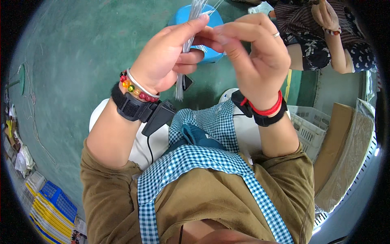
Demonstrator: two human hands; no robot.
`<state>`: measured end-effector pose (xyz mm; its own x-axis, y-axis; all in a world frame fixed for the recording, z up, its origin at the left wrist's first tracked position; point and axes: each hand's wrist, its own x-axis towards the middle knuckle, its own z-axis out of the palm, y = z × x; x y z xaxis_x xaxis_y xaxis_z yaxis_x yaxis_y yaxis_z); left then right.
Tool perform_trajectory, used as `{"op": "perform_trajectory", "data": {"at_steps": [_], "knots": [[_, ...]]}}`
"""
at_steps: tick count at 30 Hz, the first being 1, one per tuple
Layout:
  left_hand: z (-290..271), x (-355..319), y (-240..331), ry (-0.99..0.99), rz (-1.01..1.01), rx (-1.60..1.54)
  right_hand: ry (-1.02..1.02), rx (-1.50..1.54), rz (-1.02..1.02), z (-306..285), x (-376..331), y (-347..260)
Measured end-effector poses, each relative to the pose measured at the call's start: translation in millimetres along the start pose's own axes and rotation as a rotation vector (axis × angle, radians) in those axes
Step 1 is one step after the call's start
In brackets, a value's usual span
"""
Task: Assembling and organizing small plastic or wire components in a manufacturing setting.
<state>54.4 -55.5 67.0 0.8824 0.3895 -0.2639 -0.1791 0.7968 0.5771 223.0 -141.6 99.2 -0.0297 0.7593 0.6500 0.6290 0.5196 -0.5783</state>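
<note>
A bundle of thin, whitish, wire-like strands (179, 88) is gripped in my left hand (160, 57), its upper end fanning out above my thumb and its lower end hanging below my fingers. My right hand (262, 57) is raised beside it, thumb and forefinger pinched together at the left hand's fingertips. Whatever sits in that pinch is too small to make out. Beneath both hands stands a blue stool (178, 18), with more pale strands (200, 48) showing on or over it. A small dark object (187, 82) is visible just behind the bundle's lower end.
At upper right another person (300, 24) sits close by, one hand raised. White plastic crates (306, 126) and a brown cardboard piece (335, 138) stand at my right. Stacked blue, yellow and white crates (55, 209) lie at lower left; a cord (34, 118) trails over the green floor (73, 81).
</note>
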Motion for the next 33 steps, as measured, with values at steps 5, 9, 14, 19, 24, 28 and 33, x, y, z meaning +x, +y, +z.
{"op": "perform_trajectory", "data": {"at_steps": [5,9,14,19,24,28,33], "knots": [[0,-3,-1,-0.055,-0.039,-0.155,0.021,-0.139,-0.132,9,0,-2],[-5,-5,1,-0.105,-0.091,-0.256,0.02,-0.156,-0.17,6,-2,-4],[-10,1,-1,-0.004,-0.026,-0.213,-0.027,-0.151,-0.264,8,1,-12],[-6,0,10,0.142,-0.076,-0.245,-0.064,-0.065,-0.285,16,-2,-18],[-12,-2,14,0.137,-0.102,-0.261,-0.125,0.002,-0.335,19,-3,-25],[-21,0,14,0.027,-0.101,-0.247,-0.137,0.053,-0.355,21,-5,-25],[-23,-5,20,0.045,-0.133,-0.247,-0.142,0.087,-0.336,22,-7,-26]]}}
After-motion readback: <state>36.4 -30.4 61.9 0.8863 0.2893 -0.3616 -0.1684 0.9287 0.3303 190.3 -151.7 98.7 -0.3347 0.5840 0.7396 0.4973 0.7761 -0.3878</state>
